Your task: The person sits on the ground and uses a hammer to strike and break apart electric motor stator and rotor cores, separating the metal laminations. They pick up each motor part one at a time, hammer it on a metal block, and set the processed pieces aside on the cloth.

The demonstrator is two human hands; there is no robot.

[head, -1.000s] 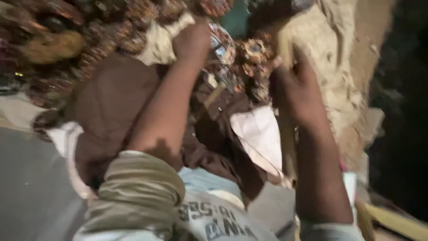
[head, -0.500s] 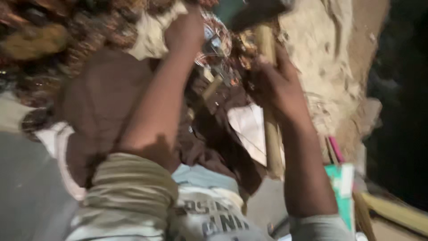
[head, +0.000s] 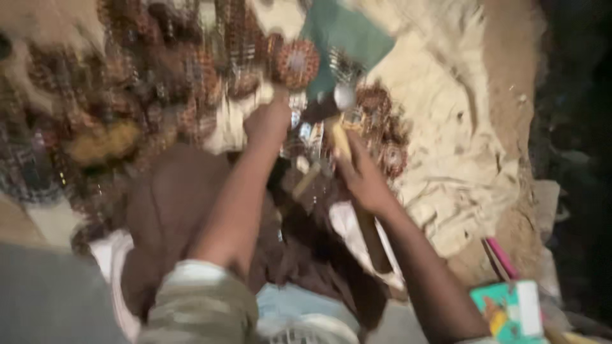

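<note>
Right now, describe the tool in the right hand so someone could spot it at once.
Start at the pale crumpled cloth spread on the ground, then go to its left edge, where the right hand sits. The hammer rises from that grip: a light wooden handle with a shiny metal head, the only smooth piece among the brown beaded ornaments.

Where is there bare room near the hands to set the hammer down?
Bare cloth right of the right hand, toward the dirt strip. Crowded: round metal pieces left of and above the left hand, and between both hands.
</note>
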